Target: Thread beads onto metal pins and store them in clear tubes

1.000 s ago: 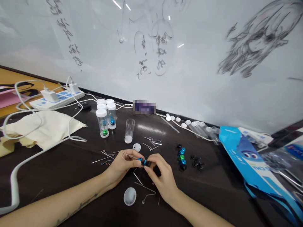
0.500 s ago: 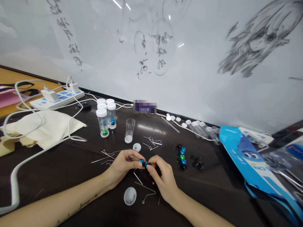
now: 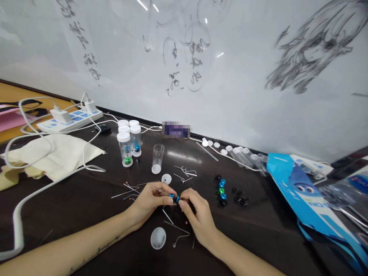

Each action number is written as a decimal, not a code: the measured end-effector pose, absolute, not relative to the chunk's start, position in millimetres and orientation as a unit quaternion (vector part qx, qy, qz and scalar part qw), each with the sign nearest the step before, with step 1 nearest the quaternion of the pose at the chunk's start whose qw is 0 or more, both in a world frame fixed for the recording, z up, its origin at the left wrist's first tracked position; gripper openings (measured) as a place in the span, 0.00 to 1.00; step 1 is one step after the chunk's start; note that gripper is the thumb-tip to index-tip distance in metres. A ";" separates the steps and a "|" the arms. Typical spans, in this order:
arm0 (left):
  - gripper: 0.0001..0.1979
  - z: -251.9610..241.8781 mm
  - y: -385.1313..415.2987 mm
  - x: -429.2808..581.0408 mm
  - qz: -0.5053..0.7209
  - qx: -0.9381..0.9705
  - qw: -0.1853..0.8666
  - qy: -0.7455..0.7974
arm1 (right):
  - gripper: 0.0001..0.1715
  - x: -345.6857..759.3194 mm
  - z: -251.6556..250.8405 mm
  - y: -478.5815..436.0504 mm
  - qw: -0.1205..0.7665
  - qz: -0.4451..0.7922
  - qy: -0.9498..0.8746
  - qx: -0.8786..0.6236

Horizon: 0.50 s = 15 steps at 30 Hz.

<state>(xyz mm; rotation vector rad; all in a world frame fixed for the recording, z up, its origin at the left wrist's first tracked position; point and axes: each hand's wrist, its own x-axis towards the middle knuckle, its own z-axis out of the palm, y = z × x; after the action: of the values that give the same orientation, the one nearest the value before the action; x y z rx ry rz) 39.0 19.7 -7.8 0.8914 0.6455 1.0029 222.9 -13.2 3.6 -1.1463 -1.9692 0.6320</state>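
Between the fingertips of both hands is a small blue spool-like part [image 3: 174, 197]. My left hand [image 3: 152, 197] pinches its left end, and a thin wire runs along those fingers. My right hand [image 3: 197, 211] is closed at its right end, where something dark partly shows. Below the hands lie a bent wire with a looped end [image 3: 181, 230] and a round translucent cap [image 3: 158, 238]. A white disc with a hole [image 3: 166, 179] sits just beyond my left fingers. Thin wires with coloured ends [image 3: 129, 188] lie left of that hand.
An open clear tube [image 3: 158, 157] stands behind the hands, with several capped tubes [image 3: 124, 151] to its left. Bent metal pins [image 3: 184, 173], blue and green spools [image 3: 221, 190] and black parts [image 3: 240, 197] lie rightward. A blue bag [image 3: 299, 191] and white cable [image 3: 17, 222] flank the area.
Both hands stay in nearly the same place on the blue part. Little else differs beyond a tiny shift of the view.
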 end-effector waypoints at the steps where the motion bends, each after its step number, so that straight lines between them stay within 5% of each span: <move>1: 0.08 -8.3 20.1 38.9 0.458 0.403 0.736 0.294 | 0.11 222.4 2.7 -13.0 0.387 0.244 -0.769 -0.447; 4: 0.09 -9.9 21.2 38.5 0.466 0.397 0.734 0.294 | 0.02 221.1 -1.0 -12.2 0.422 0.231 -0.761 -0.434; 9: 0.08 -10.1 20.7 38.7 0.466 0.399 0.732 0.296 | 0.03 221.9 -1.9 -12.1 0.422 0.228 -0.763 -0.435; 15: 0.06 -7.9 19.6 38.9 0.456 0.417 0.735 0.280 | 0.19 224.6 1.8 -13.2 0.355 0.247 -0.775 -0.461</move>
<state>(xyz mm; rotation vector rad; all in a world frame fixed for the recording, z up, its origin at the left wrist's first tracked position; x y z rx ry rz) 38.9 19.6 -7.9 0.9157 0.6157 1.0012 224.6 -13.2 1.8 -1.1923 -2.0029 0.6372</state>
